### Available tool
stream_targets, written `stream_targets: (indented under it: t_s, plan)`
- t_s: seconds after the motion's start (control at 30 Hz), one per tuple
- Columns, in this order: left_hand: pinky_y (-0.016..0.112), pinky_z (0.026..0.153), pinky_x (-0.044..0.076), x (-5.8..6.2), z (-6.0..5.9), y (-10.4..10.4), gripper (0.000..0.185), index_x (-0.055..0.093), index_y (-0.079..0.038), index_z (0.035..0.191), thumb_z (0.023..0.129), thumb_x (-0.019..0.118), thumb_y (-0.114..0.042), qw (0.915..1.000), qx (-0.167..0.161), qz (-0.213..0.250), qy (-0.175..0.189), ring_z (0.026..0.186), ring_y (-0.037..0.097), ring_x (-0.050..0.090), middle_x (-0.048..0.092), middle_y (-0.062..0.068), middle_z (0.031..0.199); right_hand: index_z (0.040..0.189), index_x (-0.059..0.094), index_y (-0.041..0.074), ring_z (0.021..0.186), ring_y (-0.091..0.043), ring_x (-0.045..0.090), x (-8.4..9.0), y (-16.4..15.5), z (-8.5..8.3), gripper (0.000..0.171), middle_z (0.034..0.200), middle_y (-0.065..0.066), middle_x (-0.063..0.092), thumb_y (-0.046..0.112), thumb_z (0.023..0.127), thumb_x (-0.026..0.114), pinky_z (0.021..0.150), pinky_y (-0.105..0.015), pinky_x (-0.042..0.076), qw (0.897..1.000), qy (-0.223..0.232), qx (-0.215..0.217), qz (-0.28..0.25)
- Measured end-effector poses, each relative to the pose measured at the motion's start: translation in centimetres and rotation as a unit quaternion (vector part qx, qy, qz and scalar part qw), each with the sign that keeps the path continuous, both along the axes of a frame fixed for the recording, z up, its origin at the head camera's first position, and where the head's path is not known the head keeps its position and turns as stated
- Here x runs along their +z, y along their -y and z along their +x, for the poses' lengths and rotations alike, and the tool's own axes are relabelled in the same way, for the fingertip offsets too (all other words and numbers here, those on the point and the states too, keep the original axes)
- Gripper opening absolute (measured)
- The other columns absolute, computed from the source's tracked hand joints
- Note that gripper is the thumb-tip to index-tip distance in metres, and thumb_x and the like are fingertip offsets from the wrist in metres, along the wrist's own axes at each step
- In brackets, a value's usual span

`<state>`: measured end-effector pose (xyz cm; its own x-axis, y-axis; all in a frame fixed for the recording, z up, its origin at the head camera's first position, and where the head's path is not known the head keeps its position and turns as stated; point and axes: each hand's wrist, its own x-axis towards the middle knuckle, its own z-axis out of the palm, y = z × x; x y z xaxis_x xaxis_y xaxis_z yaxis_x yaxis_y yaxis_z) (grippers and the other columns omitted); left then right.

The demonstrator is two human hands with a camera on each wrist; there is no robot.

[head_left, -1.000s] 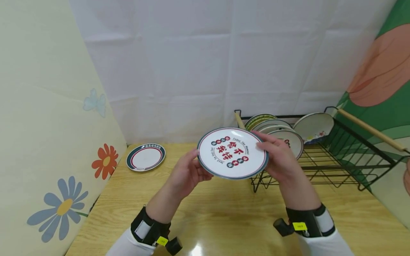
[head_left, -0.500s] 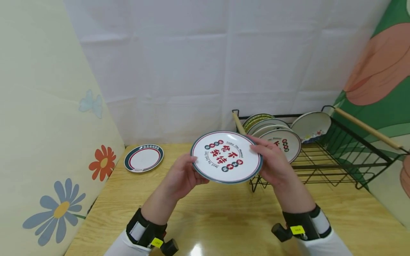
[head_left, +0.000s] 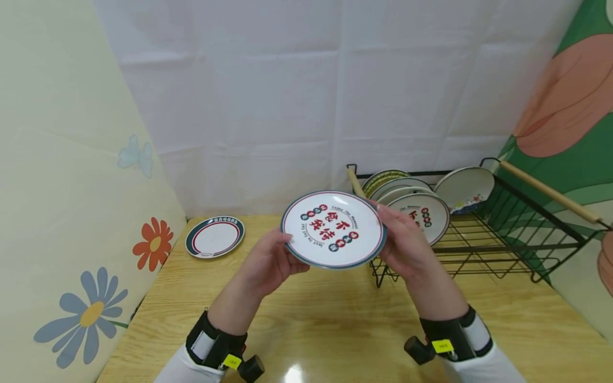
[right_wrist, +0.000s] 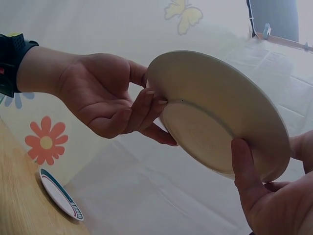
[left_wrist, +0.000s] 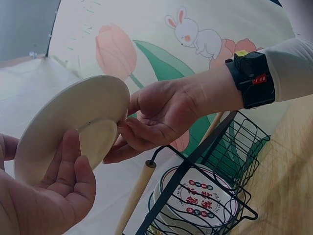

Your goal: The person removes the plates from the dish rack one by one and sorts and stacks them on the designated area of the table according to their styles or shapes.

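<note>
A white plate (head_left: 354, 247) with a dark teal rim and red lettering is held up above the table, tilted so its face shows in the head view. My left hand (head_left: 273, 263) grips its left edge, thumb on top and fingers underneath. On the opposite edge my right hand (head_left: 407, 242) pinches the rim the same way. Both wrist views show the plate's plain underside (left_wrist: 83, 112), with fingertips of each hand against it. To the left, a second teal-rimmed plate (head_left: 215, 238) lies flat on the table, away from both hands.
A black wire dish rack (head_left: 479, 247) with wooden handles stands at the right, just behind my right hand. Several plates (head_left: 421, 213) lean upright at its left end, and a white bowl-like dish (head_left: 466, 186) leans farther right. A white cloth wall (head_left: 268, 106) closes off the back.
The held plate has shifted a little to the left in the head view, dipping slightly and then rising again. Both hands keep their hold on it.
</note>
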<state>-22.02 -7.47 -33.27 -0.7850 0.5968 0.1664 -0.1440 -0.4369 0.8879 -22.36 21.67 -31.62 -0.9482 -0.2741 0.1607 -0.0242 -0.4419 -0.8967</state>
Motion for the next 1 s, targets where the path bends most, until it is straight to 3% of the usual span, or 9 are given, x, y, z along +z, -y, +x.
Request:
stream_targets:
  t_s: [0.2, 0.5, 0.77, 1.0]
  plan:
    - [0.027, 0.079, 0.059, 0.3, -0.2, 0.3, 0.053, 0.028, -0.006, 0.157, 0.106, 0.028, -0.016, 0.9998, 0.019, 0.001, -0.002, 0.084, 0.008, 0.075, 0.080, -0.004, 0.105, 0.143, 0.053, 0.011, 0.085, -0.012, 0.074, 0.0, 0.2, 0.0, 0.043, 0.113, -0.003, 0.073, 0.036, 0.108, 0.050, 0.072, -0.025, 0.062, 1.000, 0.009, 0.000, -0.022]
    - [0.027, 0.078, 0.058, 0.4, -0.9, 1.2, 0.053, 0.029, -0.008, 0.157, 0.106, 0.031, -0.020, 0.9976, 0.068, -0.011, -0.008, 0.085, 0.009, 0.074, 0.080, -0.006, 0.102, 0.152, 0.043, 0.008, 0.092, -0.020, 0.076, -0.3, 0.8, 0.0, 0.046, 0.117, -0.007, 0.074, 0.031, 0.112, 0.040, 0.077, -0.034, 0.064, 0.996, -0.014, 0.070, -0.045]
    - [0.027, 0.076, 0.058, 0.1, -2.2, 2.4, 0.052, 0.031, -0.005, 0.156, 0.105, 0.033, -0.016, 0.9925, 0.121, -0.013, -0.012, 0.085, 0.010, 0.074, 0.079, -0.007, 0.095, 0.158, 0.032, 0.009, 0.099, -0.023, 0.077, -0.6, 1.6, -0.2, 0.054, 0.129, -0.006, 0.067, 0.038, 0.112, 0.038, 0.078, -0.032, 0.063, 0.998, 0.003, 0.067, -0.010]
    - [0.027, 0.076, 0.057, -0.2, -3.4, 4.1, 0.048, 0.035, -0.007, 0.154, 0.106, 0.037, -0.015, 0.9826, 0.184, -0.022, 0.000, 0.083, 0.010, 0.074, 0.080, -0.006, 0.092, 0.152, 0.038, 0.013, 0.100, -0.023, 0.077, -1.1, 3.1, -0.4, 0.048, 0.132, -0.006, 0.068, 0.040, 0.111, 0.039, 0.078, -0.033, 0.064, 0.997, 0.030, 0.074, 0.002]
